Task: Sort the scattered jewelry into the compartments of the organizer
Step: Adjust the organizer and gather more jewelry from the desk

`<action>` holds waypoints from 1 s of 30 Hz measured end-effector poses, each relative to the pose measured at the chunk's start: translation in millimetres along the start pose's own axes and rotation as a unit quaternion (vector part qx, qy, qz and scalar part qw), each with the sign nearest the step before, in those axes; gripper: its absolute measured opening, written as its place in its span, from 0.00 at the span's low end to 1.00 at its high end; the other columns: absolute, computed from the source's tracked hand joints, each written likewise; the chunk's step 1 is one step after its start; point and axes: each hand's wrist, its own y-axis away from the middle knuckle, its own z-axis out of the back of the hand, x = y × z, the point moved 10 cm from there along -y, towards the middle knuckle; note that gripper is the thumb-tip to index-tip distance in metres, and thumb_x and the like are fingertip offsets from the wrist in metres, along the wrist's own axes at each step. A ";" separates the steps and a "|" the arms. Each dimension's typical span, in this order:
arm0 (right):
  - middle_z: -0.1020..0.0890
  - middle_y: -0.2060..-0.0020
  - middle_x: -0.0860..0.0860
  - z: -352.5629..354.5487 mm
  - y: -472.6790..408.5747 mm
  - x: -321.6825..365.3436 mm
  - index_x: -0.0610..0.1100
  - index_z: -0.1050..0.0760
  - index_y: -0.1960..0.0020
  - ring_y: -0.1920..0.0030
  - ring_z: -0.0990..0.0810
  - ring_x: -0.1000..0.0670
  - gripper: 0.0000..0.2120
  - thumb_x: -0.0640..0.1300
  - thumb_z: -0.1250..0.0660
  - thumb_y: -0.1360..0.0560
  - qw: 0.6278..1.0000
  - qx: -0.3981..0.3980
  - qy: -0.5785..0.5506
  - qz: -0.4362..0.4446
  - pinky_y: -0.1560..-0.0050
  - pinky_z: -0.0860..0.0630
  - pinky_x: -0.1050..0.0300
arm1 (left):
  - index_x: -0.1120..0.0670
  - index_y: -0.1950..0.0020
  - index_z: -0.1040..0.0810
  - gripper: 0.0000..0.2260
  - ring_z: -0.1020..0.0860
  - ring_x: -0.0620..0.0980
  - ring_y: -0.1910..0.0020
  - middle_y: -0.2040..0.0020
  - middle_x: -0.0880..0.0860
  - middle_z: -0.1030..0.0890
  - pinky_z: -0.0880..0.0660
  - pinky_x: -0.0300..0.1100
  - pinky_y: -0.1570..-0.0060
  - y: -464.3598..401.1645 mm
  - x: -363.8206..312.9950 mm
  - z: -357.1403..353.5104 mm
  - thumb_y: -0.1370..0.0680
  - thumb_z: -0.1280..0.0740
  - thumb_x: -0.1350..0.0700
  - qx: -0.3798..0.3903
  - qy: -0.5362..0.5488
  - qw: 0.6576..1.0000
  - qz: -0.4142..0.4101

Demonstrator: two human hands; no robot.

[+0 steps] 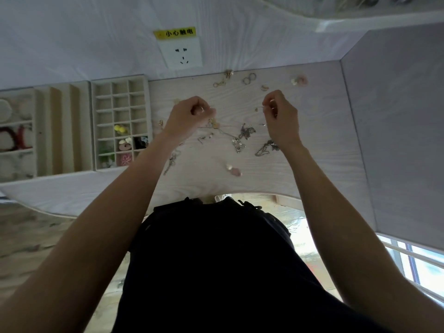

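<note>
pale wood-grain desk (pixel 312 140) against white wall; beige gridded organizer tray (pixel 120 121) left of left hand (pixel 189 114). both hands raised, fingers curled, left hand and right hand (pixel 280 114) pinching a thin chain (pixel 230 126).

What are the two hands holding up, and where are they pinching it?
Each hand, left and right, pinches something small and shiny in its fingers, perhaps the ends of a thin chain. It is too blurry to tell.

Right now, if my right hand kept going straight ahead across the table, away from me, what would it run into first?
Probably the small gold piece just beyond the right hand, then the wall; the hand seems raised above the table, so it might pass over.
</note>
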 end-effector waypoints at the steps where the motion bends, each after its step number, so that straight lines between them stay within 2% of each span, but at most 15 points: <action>1: 0.23 0.63 0.48 -7.0 -0.2 2.0 0.40 0.28 0.54 0.62 0.26 0.50 0.06 0.33 0.41 0.26 1.000 0.017 -0.004 0.007 0.60 0.29 0.58 | 0.50 0.61 0.24 0.06 0.32 0.44 0.69 0.70 0.46 0.31 0.33 0.37 0.65 1.1 2.3 1.6 0.25 0.31 0.51 -0.009 0.001 1.000 0.006; 3: 0.23 0.61 0.49 -16.1 -0.4 4.4 0.41 0.27 0.56 0.61 0.25 0.52 0.08 0.31 0.41 0.27 0.999 0.038 -0.011 0.011 0.59 0.30 0.63 | 0.52 0.61 0.23 0.08 0.32 0.42 0.71 0.70 0.46 0.30 0.34 0.39 0.64 2.9 6.6 8.3 0.23 0.34 0.51 -0.035 0.018 0.999 0.018; 6: 0.21 0.59 0.51 -22.9 -1.6 3.0 0.44 0.25 0.56 0.62 0.26 0.60 0.09 0.32 0.40 0.27 0.999 0.037 -0.033 -0.003 0.60 0.32 0.72 | 0.50 0.63 0.23 0.10 0.33 0.41 0.74 0.73 0.44 0.31 0.34 0.41 0.64 5.6 20.6 22.3 0.22 0.35 0.51 -0.060 0.045 0.996 0.049; 9: 0.21 0.61 0.51 -32.6 -3.6 0.9 0.45 0.24 0.53 0.65 0.26 0.58 0.08 0.35 0.39 0.25 0.996 0.044 -0.064 -0.032 0.62 0.28 0.66 | 0.51 0.60 0.21 0.07 0.31 0.42 0.72 0.72 0.44 0.29 0.31 0.42 0.63 11.9 36.5 33.9 0.23 0.33 0.52 -0.062 0.058 0.994 0.066; 13: 0.22 0.60 0.52 -52.2 -5.2 13.7 0.45 0.23 0.52 0.66 0.25 0.56 0.08 0.35 0.39 0.24 0.995 0.074 -0.061 -0.023 0.59 0.26 0.61 | 0.49 0.60 0.21 0.06 0.31 0.42 0.72 0.73 0.43 0.28 0.33 0.40 0.67 22.4 53.9 48.8 0.23 0.33 0.53 -0.079 0.061 0.993 0.070; 16: 0.22 0.60 0.53 -63.1 -5.9 21.4 0.46 0.23 0.51 0.67 0.25 0.59 0.08 0.36 0.39 0.23 0.994 0.091 -0.061 -0.018 0.61 0.26 0.63 | 0.49 0.60 0.21 0.06 0.30 0.43 0.71 0.70 0.45 0.27 0.32 0.40 0.65 25.2 62.2 58.8 0.23 0.33 0.53 -0.095 0.072 0.990 0.074; 19: 0.22 0.59 0.53 -67.7 -9.6 27.9 0.47 0.24 0.51 0.69 0.25 0.62 0.08 0.36 0.38 0.23 0.993 0.101 -0.058 -0.014 0.61 0.25 0.65 | 0.52 0.57 0.21 0.05 0.31 0.41 0.71 0.69 0.46 0.29 0.33 0.36 0.66 27.5 64.5 63.5 0.23 0.34 0.54 -0.102 0.090 0.988 0.079; 25: 0.22 0.61 0.53 -73.1 -7.3 31.0 0.49 0.24 0.53 0.68 0.25 0.62 0.09 0.36 0.38 0.24 0.991 0.124 -0.047 -0.012 0.63 0.28 0.71 | 0.49 0.59 0.21 0.05 0.31 0.40 0.70 0.68 0.46 0.27 0.34 0.36 0.66 27.4 69.9 59.5 0.24 0.32 0.51 -0.096 0.060 0.990 0.082; 28: 0.21 0.60 0.51 -75.6 -7.8 36.6 0.48 0.23 0.53 0.68 0.24 0.61 0.08 0.36 0.38 0.24 0.990 0.129 -0.051 -0.015 0.63 0.26 0.69 | 0.49 0.59 0.21 0.05 0.32 0.38 0.72 0.69 0.46 0.28 0.34 0.34 0.67 31.9 69.7 64.6 0.23 0.33 0.52 -0.104 0.070 0.989 0.084; 30: 0.21 0.61 0.52 -80.1 -8.6 46.4 0.46 0.23 0.52 0.68 0.23 0.60 0.08 0.35 0.38 0.24 0.988 0.134 -0.070 -0.015 0.63 0.23 0.66 | 0.49 0.60 0.22 0.06 0.32 0.40 0.72 0.70 0.46 0.29 0.35 0.34 0.68 39.1 72.8 73.6 0.23 0.35 0.53 -0.117 0.088 0.986 0.085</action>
